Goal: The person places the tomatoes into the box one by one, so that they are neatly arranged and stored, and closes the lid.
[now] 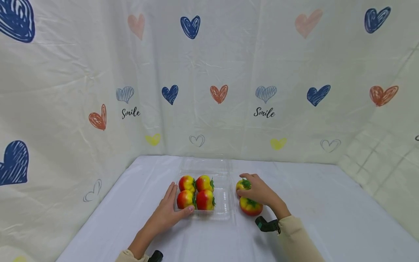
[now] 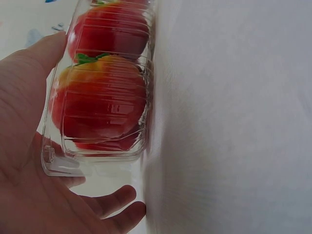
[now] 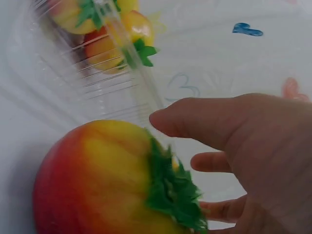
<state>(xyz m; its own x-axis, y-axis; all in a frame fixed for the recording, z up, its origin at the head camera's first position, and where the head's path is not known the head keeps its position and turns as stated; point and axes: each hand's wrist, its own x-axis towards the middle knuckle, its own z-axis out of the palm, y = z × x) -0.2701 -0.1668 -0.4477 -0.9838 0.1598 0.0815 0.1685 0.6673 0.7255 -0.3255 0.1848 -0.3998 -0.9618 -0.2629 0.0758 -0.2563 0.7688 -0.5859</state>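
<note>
Several red-and-yellow persimmon-like fruits with green leafy tops are in view. A group of them sits in a clear plastic box (image 1: 223,203); one inside fruit (image 2: 105,97) shows through its ribbed wall. My left hand (image 1: 171,209) rests at the box's near left corner, thumb along the front edge and straight fingers along the left side. To the box's right, my right hand (image 1: 256,189) spans the far loose fruit (image 1: 240,185), thumb and fingers spread about its top. The near loose fruit (image 3: 97,180) sits just below that hand and largely hides the far one in the right wrist view.
A white cloth covers the table (image 1: 314,211). Behind the box stands its raised transparent lid (image 1: 205,164). A pale curtain (image 1: 229,72) with printed hearts hangs at the back and sides. Dark camera mounts (image 1: 267,225) sit at the wrists.
</note>
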